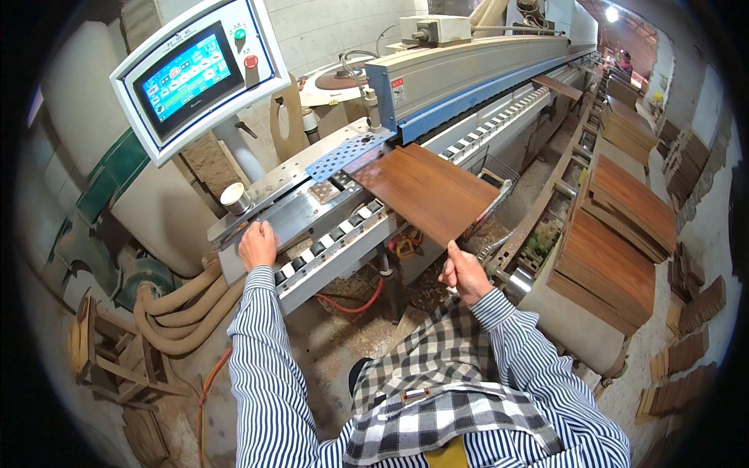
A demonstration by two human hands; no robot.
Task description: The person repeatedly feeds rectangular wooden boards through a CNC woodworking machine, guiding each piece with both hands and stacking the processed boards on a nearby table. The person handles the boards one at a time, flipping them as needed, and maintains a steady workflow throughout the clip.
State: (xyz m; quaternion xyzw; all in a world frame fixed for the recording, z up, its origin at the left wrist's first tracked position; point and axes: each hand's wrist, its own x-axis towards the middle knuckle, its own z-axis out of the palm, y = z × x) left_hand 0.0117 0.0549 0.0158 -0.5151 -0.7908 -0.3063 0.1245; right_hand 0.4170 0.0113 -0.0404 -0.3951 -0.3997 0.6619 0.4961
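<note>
A flat brown wood-grain panel (429, 189) lies with its far edge at the blue-edged beam of a long machine and sticks out toward me. My right hand (466, 274) is at its near corner, fingers curled and thumb tip against that corner. My left hand (257, 246) is closed in a fist on the near end of the grey metal infeed table (290, 217); whatever lies under its fingers is hidden. Beside that table runs a strip of black and white rollers (331, 236). A blue perforated plate (347, 156) sits just left of the panel.
A control panel with a lit screen (189, 80) stands at upper left. To the right, stacks of brown panels (605, 261) lie along a roller conveyor (519, 281). Thick hoses (183, 320) and a wooden stool (117, 351) are at lower left. A person (625, 64) is far off.
</note>
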